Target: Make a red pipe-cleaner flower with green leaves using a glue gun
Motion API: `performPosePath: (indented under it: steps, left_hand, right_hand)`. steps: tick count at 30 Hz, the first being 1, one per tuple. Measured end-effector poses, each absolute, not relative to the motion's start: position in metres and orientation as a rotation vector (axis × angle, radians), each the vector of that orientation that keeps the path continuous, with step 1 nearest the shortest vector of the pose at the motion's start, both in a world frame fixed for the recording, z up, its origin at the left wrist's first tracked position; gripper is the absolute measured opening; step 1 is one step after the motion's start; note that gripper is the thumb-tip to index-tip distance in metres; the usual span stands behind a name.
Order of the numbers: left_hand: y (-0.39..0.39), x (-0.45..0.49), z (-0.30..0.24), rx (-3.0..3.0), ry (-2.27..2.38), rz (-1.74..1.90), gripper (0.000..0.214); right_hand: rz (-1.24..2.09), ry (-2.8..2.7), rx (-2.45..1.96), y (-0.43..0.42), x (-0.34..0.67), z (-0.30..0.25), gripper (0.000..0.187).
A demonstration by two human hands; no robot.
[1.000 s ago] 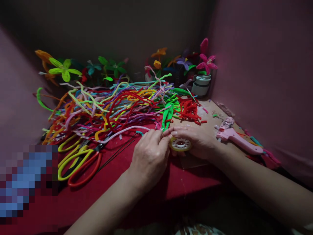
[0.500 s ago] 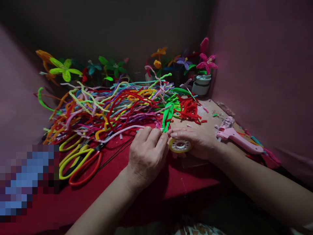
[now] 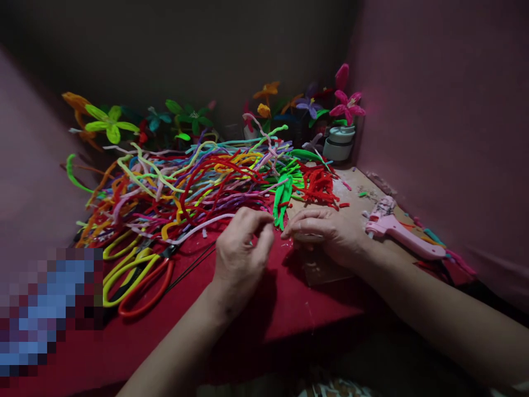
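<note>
My left hand (image 3: 242, 248) hovers over the red cloth (image 3: 289, 314) with thumb and fingers closed in a pinch; whatever is between them is too small to make out. Just to its right, my right hand (image 3: 328, 231) lies palm down with fingers curled over a small yellowish spool (image 3: 306, 238), of which only a pale edge shows. Directly behind both hands sits a big heap of coloured pipe cleaners (image 3: 198, 176), with green leaf-shaped pieces (image 3: 283, 198) and short red cuttings (image 3: 320, 187) nearest my fingers.
Red-handled scissors (image 3: 144, 286) and yellow-handled ones (image 3: 124, 259) lie at the left, with thin black wires (image 3: 194, 264) beside them. A pink glue gun (image 3: 403, 234) rests at the right. Pipe-cleaner flowers (image 3: 347, 105) and a white pot (image 3: 339, 144) stand at the back corner.
My left hand has drawn back toward me and to the left, away from the right hand. The right hand has turned down over the spool, which was plainly visible before.
</note>
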State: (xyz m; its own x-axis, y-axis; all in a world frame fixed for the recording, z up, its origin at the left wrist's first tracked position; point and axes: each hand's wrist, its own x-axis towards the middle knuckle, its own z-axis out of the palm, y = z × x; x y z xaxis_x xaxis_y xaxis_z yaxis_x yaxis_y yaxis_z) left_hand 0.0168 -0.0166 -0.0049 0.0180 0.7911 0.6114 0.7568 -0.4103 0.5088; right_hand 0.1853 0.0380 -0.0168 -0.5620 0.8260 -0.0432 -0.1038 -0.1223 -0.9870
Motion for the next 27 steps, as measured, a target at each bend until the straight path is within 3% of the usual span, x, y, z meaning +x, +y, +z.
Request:
performPosePath:
  steps: [8,12,16,20,23,27]
  left_hand:
    - [-0.015,0.013,0.007,1.503,1.578,1.206,0.017]
    - [-0.016,0.027,0.011,1.447,1.380,1.214,0.026]
    - [-0.015,0.034,0.008,1.609,1.410,1.242,0.014]
    - [-0.014,0.036,0.007,1.521,1.510,1.226,0.013]
    - [-0.012,0.037,0.007,1.044,1.300,1.078,0.016]
    - [-0.007,0.039,0.005,0.707,1.030,0.775,0.002]
  right_hand:
    - [1.592,-1.487,-0.882,0.035,0.186,-0.010,0.015]
    - [1.554,-1.493,-0.908,0.031,0.184,-0.009,0.016]
    - [1.415,-1.631,-0.896,0.030,0.183,-0.008,0.014]
    - [1.082,-1.813,-0.877,0.029,0.182,-0.010,0.013]
    - [0.656,-1.914,-0.755,0.025,0.182,-0.013,0.009]
    - [0.263,-2.006,-0.515,0.019,0.184,-0.013,0.011]
